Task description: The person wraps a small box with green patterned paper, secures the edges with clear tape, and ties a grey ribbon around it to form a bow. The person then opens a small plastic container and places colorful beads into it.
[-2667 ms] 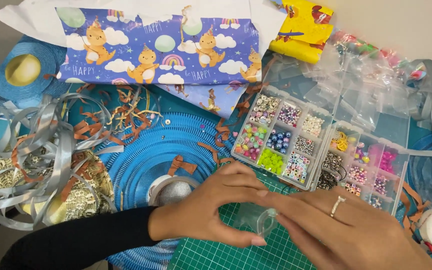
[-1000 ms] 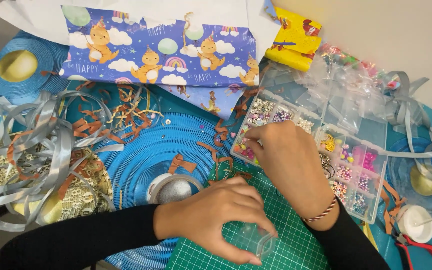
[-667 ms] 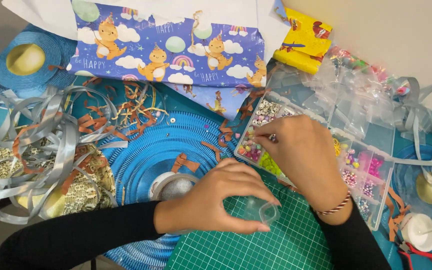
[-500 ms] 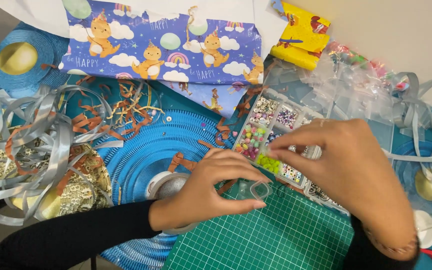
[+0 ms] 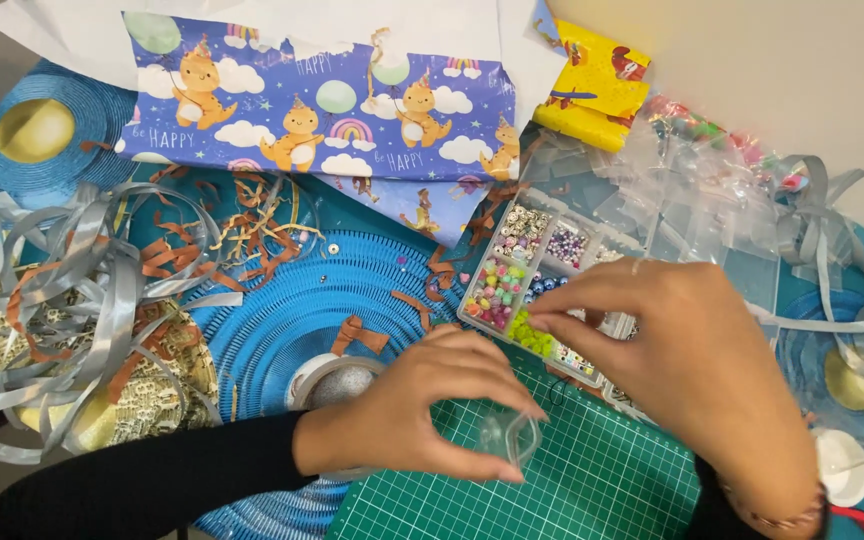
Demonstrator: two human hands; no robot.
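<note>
Over the green cutting mat [image 5: 592,490], we see the right hand [image 5: 697,375] now lifted from the bead organiser [image 5: 527,270], fingertips pinched on something hidden, while the left hand [image 5: 417,415] holds the small clear container [image 5: 514,437] steady.

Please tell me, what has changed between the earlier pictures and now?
The right hand left the small clear container, reached up into the bead box, then drew back toward the container with its fingertips pinched; what they hold is too small to tell. The left hand kept holding the container on the green cutting mat.
</note>
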